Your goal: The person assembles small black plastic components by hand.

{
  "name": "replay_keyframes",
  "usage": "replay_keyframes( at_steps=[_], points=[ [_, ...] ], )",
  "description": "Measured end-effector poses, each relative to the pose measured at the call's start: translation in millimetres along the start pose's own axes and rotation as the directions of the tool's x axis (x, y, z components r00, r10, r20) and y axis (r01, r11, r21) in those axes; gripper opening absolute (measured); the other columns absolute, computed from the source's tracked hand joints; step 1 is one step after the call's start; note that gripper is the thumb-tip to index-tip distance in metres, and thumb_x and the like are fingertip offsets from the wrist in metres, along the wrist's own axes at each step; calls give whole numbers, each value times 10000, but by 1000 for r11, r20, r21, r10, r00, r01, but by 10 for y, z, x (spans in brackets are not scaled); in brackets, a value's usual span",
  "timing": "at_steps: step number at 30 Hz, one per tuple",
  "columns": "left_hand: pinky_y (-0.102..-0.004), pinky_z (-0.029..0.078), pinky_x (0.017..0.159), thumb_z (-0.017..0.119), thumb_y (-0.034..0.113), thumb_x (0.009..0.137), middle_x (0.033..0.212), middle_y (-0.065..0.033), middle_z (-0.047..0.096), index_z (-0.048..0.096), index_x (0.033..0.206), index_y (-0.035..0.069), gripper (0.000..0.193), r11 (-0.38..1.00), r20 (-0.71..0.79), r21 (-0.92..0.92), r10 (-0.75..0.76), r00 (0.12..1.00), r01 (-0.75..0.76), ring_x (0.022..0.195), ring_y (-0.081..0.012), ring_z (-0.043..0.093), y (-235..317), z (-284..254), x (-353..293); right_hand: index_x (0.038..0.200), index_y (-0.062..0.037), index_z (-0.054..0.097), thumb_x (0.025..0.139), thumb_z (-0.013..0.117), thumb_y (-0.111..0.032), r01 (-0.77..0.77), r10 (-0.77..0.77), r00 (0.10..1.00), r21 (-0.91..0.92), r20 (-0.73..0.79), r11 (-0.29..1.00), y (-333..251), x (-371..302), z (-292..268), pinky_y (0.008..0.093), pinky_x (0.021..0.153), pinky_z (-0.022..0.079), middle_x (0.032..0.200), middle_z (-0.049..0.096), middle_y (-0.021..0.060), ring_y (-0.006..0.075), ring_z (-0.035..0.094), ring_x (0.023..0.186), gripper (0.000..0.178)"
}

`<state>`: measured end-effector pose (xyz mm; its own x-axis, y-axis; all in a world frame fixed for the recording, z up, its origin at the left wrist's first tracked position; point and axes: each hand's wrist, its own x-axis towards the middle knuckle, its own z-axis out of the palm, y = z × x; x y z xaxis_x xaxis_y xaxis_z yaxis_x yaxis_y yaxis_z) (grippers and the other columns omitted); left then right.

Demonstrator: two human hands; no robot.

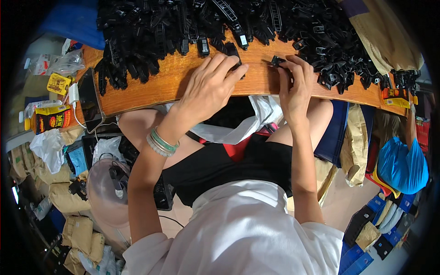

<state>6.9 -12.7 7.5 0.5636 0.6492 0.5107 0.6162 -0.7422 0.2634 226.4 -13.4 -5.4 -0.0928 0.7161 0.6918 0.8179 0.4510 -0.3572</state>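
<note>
My left hand (pixel 211 82) is over the wooden table (pixel 174 73), its fingers curled round a dark, oblong black plastic piece (pixel 233 51) whose far end shows beyond the fingertips. To the right, my right hand (pixel 297 87) pinches a small black plastic piece (pixel 277 60) between thumb and fingers, just above the wood. The two pieces are apart. Beyond both hands lies a heap of black plastic parts (pixel 183 27), many long and narrow, some with ladder-like slots. A second dense cluster of black parts (pixel 337 68) lies to the right of my right hand.
A phone (pixel 90 94) on a stand and a white charger (pixel 74 93) with a cable are at the table's left end. Yellow-and-black packets (pixel 52 118) lie beside them. A brown paper bag (pixel 389 36) leans over the right side. White plastic sheeting (pixel 238 130) hangs at my lap.
</note>
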Motion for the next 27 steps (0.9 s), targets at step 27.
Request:
replay_keyframes(
  at_steps=[27],
  points=[
    [-382, 507, 826, 690, 3, 762, 1014, -134, 627, 638, 989, -42, 237, 981, -196, -140, -164, 967, 138, 960, -305, 606, 7, 186, 203, 885, 23, 695, 696, 803, -64, -413, 415, 909, 171, 27, 894, -530, -187, 94, 336, 717, 450, 822, 635, 105, 258, 570, 780, 234]
  ],
)
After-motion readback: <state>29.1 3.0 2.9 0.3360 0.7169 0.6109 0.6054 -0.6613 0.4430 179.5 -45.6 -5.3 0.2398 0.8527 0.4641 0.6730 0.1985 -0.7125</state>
